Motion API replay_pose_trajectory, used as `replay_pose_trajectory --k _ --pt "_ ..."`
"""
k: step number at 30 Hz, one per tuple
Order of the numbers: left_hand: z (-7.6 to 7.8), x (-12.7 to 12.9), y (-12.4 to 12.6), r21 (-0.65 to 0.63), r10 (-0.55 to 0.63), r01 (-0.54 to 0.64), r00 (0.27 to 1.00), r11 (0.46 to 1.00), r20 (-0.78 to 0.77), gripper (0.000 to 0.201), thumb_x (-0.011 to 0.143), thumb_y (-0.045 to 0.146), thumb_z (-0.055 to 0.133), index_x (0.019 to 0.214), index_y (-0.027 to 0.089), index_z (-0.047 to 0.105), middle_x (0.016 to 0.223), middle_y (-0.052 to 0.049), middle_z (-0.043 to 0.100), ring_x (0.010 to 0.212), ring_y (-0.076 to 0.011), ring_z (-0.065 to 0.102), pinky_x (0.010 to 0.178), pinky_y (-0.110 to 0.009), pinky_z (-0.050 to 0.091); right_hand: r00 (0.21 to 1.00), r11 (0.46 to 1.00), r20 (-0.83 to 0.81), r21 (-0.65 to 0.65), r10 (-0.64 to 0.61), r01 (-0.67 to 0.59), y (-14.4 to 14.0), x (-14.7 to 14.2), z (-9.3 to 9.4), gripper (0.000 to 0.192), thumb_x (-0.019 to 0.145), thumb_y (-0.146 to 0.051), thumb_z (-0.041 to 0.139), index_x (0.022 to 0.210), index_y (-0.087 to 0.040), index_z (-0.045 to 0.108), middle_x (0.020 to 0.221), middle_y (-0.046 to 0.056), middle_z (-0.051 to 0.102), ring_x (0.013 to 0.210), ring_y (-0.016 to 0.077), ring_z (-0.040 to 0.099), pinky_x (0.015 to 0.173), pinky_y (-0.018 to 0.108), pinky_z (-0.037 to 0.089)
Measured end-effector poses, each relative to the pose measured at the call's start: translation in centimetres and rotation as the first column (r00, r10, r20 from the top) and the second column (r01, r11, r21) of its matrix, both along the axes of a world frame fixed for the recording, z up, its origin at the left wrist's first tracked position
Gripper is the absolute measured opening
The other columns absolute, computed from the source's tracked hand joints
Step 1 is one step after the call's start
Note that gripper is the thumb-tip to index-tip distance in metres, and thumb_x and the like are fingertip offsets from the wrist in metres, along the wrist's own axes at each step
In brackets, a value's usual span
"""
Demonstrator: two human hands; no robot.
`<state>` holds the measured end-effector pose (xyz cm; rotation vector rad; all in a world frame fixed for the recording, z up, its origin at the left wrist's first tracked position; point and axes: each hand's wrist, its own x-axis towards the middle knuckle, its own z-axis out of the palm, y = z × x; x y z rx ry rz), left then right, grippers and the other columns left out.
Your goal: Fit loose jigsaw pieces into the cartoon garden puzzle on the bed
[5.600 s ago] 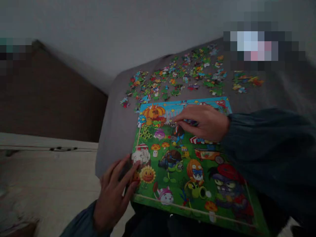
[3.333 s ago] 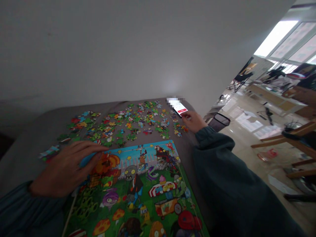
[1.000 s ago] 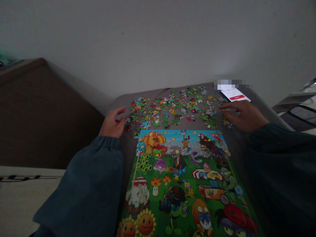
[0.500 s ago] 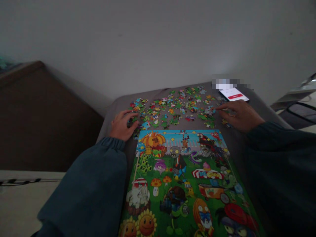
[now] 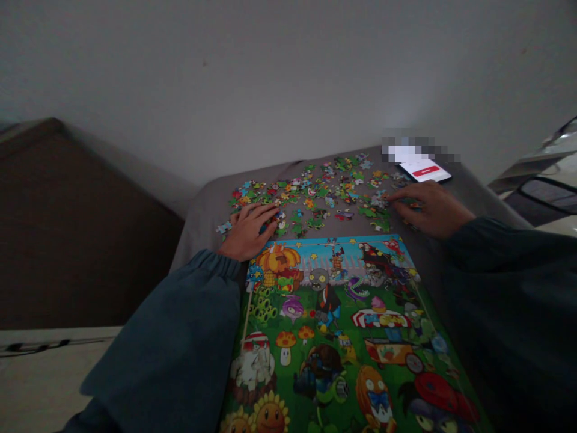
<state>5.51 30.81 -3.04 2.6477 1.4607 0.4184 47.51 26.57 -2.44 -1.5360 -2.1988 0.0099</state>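
While both hands rest palm-down among the scattered pieces, nothing is lifted.
Loose puzzle pieces [image 5: 324,192]: spread over the grey surface [image 5: 202,210], between and under the hands.
Left hand [image 5: 247,228]: flat, fingers extended over the pieces at the spread's left end.
Right hand [image 5: 426,207]: fingers loosely spread, touching the pieces at the right end.
Picture board [image 5: 333,325]: just nearer than both hands.
Phone [image 5: 426,170]: lit, just beyond the right hand.
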Motion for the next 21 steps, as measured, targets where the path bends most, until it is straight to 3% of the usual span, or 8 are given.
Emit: replay_pose_trajectory --k 7,13,17,21 --pt "0.6 -0.1 -0.4 0.014 0.038 -0.038 0.999 0.999 -0.011 0.033 0.099 0.040 0.047 0.125 0.033 0.066 0.142 0.000 0.059 0.135 -0.0257 0.043 0.110 -0.050 0.029 1.000 1.000 -0.007 -0.012 0.007 -0.007 -0.1 0.1 0.0 0.028 0.089 -0.034 0.049 0.101 -0.023 0.071 0.095 0.012 0.074 0.092 0.0319 0.067 0.084 0.050 0.051" --pt "1.0 -2.6 0.2 0.017 0.233 -0.233 0.972 0.972 -0.026 0.049 0.103 0.040 0.031 0.144 0.021 0.050 0.158 -0.011 0.041 0.146 -0.0299 0.033 0.113 -0.058 0.026 1.000 1.000 0.004 -0.017 0.023 -0.023 -0.1 -0.1 0.3 0.033 0.089 -0.034 0.048 0.103 -0.016 0.072 0.093 0.015 0.075 0.085 0.0287 0.067 0.080 0.045 0.051" --pt "0.6 -3.6 0.5 -0.073 0.212 -0.220 0.971 0.973 -0.111 0.053 0.102 0.043 0.033 0.147 0.018 0.047 0.160 -0.012 0.037 0.146 -0.0296 0.035 0.114 -0.054 0.031 0.999 0.999 -0.010 -0.022 0.045 -0.045 -0.2 -0.3 0.4 0.031 0.089 -0.032 0.049 0.101 -0.015 0.072 0.094 0.015 0.075 0.084 0.0280 0.067 0.080 0.044 0.051" --pt "0.7 -3.8 0.5 -0.076 0.204 -0.217 0.969 0.973 -0.141 0.052 0.103 0.044 0.031 0.145 0.021 0.050 0.159 -0.010 0.039 0.145 -0.0296 0.037 0.115 -0.054 0.031 0.998 0.999 -0.040 -0.010 0.044 -0.044 -0.1 -0.3 0.1 0.032 0.089 -0.033 0.049 0.100 -0.015 0.073 0.093 0.014 0.075 0.084 0.0280 0.068 0.078 0.044 0.053"
